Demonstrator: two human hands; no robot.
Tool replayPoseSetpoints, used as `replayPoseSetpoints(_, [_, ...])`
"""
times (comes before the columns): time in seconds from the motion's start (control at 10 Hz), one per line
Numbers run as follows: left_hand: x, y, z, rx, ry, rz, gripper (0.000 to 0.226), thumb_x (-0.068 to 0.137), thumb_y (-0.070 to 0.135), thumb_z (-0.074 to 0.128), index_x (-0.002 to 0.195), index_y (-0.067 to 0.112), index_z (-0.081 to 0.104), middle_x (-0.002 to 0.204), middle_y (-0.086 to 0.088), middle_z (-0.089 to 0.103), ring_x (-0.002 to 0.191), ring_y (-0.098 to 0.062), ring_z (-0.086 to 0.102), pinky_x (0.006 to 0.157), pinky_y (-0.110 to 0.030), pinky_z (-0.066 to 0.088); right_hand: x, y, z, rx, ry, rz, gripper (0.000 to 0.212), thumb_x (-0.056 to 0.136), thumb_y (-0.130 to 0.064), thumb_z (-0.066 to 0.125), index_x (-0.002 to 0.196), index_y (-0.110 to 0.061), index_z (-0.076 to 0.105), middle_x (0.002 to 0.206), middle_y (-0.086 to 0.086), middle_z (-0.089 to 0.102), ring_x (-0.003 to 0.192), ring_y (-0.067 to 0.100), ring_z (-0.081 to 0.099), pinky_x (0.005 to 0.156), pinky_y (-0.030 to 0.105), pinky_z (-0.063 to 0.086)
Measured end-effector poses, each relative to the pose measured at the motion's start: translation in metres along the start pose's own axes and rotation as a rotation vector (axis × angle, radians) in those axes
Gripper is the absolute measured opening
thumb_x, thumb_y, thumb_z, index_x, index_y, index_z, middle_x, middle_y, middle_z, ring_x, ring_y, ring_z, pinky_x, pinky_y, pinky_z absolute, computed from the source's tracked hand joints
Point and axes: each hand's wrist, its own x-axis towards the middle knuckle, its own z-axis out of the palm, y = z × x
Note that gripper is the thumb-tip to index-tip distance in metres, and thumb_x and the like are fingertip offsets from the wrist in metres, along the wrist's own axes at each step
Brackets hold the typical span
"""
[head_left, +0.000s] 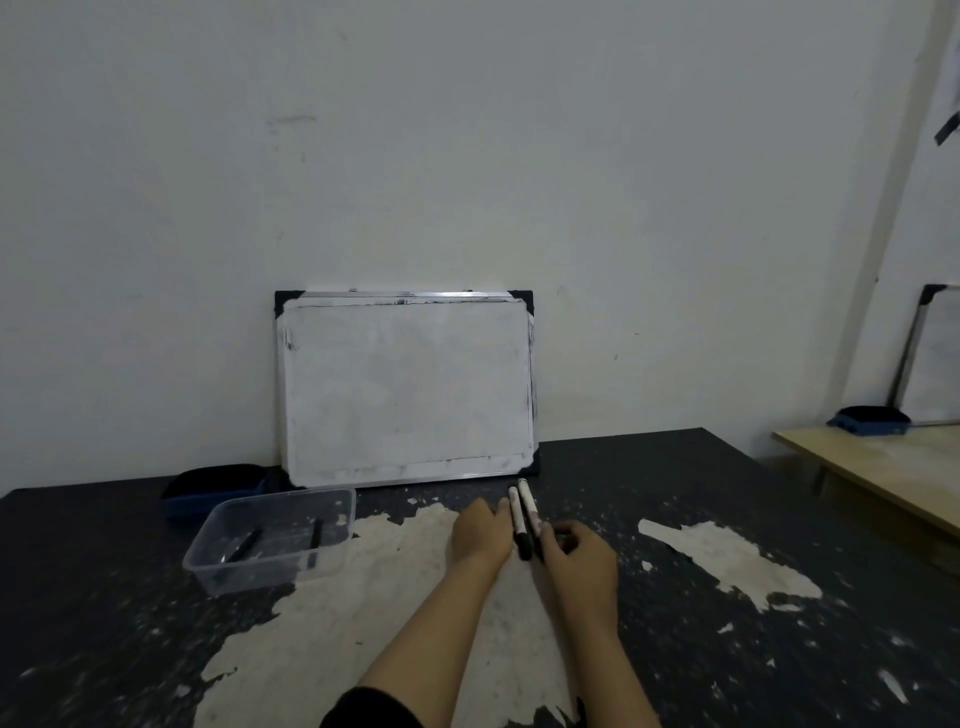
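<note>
Head: L hand (480, 535) + R hand (582, 564) at markers (524, 522)

Table (675, 483): dark top, coating peeled to pale patches at centre and right of centre. Whiteboard (408, 389) stands on the far edge, leaning on the wall. Blue tray (208, 499) near the far left corner; clear plastic container (270, 540) just in front of it. Two markers (523, 519) lie side by side near the centre, just in front of the whiteboard's right corner.
</note>
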Motion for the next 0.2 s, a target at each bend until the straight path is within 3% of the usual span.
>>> replayPoseSetpoints(0.1, [-0.014, -0.01, -0.01, -0.088, -0.021, 0.134, 0.024, 0.097, 0.027, 0.05, 0.108, 0.01, 0.064, 0.112, -0.011, 0.067, 0.1, -0.023, 0.063, 0.089, -0.036, 0.052, -0.002, -0.002, -0.001, 0.007, 0.005, 0.004, 0.023, 0.094, -0.026, 0.064, 0.075, -0.016, 0.072, 0.071, -0.001, 0.069, 0.068, 0.015, 0.065, 0.066, 0.039, 0.056])
replayPoseSetpoints(0.2, [-0.032, -0.028, -0.025, 0.017, 0.032, 0.253, 0.026, 0.096, 0.022, 0.05, 0.117, 0.012, 0.061, 0.12, -0.009, 0.061, 0.112, -0.021, 0.056, 0.1, -0.034, 0.047, -0.002, -0.005, -0.005, 0.0, -0.015, 0.03, 0.025, 0.096, -0.022, 0.061, 0.076, -0.011, 0.071, 0.07, 0.003, 0.067, 0.067, 0.02, 0.064, 0.063, 0.038, 0.052])
